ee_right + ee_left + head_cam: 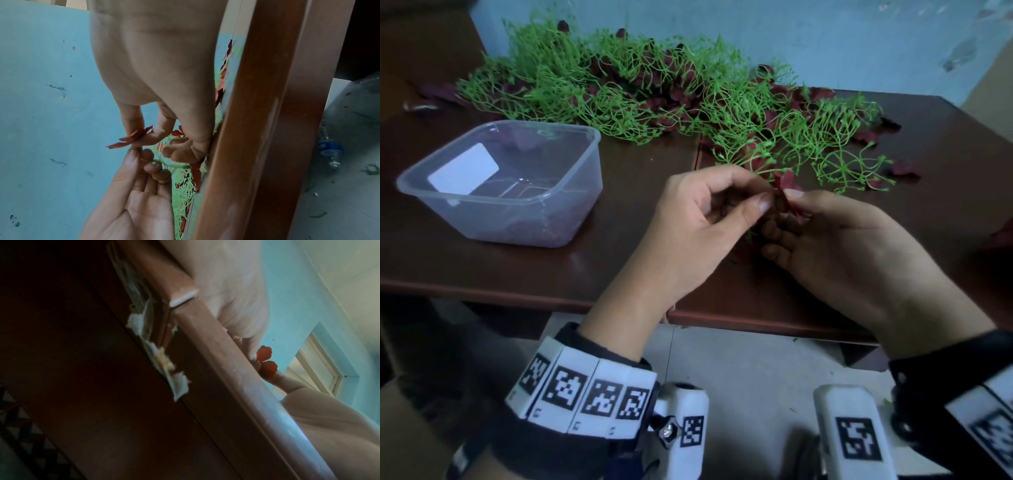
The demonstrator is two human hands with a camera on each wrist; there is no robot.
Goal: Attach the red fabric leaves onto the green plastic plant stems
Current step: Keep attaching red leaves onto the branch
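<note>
Hands meet above the table (619, 274): right hand (835, 246) pinches a red leaf (787, 181); left hand (702, 212) seemingly pinches a green stem (174, 165).

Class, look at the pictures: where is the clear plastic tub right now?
In the head view the clear plastic tub sits on the brown table, to the left of the left hand and in front of the green stems.

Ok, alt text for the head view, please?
Both hands meet over a dark wooden table: the left hand and right hand pinch a red fabric leaf on a green stem. Behind lie tangled green stems; a clear plastic tub sits left.
</note>
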